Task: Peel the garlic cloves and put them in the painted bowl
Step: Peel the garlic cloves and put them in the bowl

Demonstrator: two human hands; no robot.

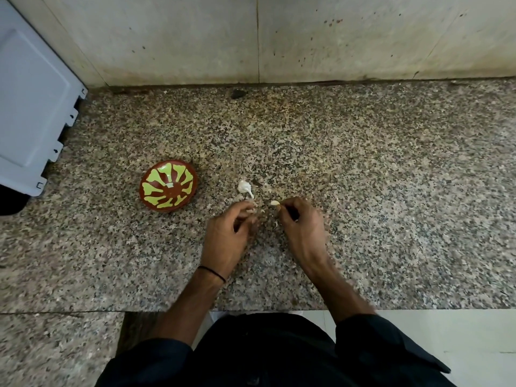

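Note:
A brown painted bowl (168, 186) with yellow-green petals sits on the speckled granite counter (363, 191), left of my hands. It looks empty. A white garlic piece with a stem (244, 187) lies on the counter just beyond my fingers. My right hand (300, 222) pinches a pale garlic clove (274, 203) at its fingertips. My left hand (230, 233) is curled, with bits of garlic or skin (250, 210) at its fingertips; what it holds is blurred. The two hands are a little apart.
A grey-white appliance panel (33, 107) stands at the far left of the counter. A stained wall (307, 37) closes the back. Small skin flakes (275, 225) lie between my hands. The counter's front edge runs just before my body.

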